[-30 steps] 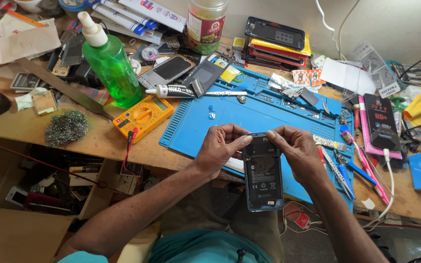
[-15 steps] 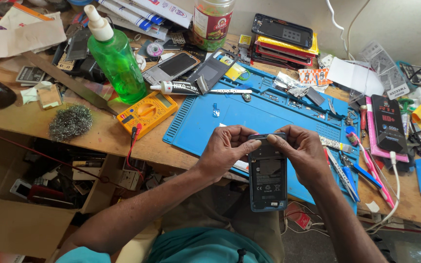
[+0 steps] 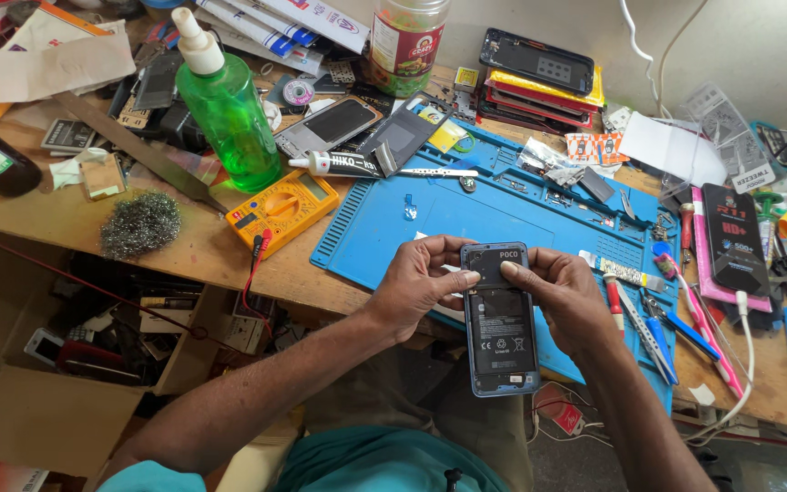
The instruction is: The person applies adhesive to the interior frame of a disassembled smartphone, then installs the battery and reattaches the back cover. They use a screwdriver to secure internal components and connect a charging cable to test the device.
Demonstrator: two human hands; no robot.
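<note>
Pinching phone top between both hands' thumbs

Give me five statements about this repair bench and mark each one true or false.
1. Both hands hold the opened phone. True: the left hand and right hand grip its upper end.
2. The phone lies flat on the blue mat. False: it is held up at the mat's near edge.
3. The green squeeze bottle stands upright. True.
4. The yellow multimeter sits on the blue mat. False: it rests on the wooden bench, left of the mat.
5. A ball of steel wool lies left of the multimeter. True.
</note>
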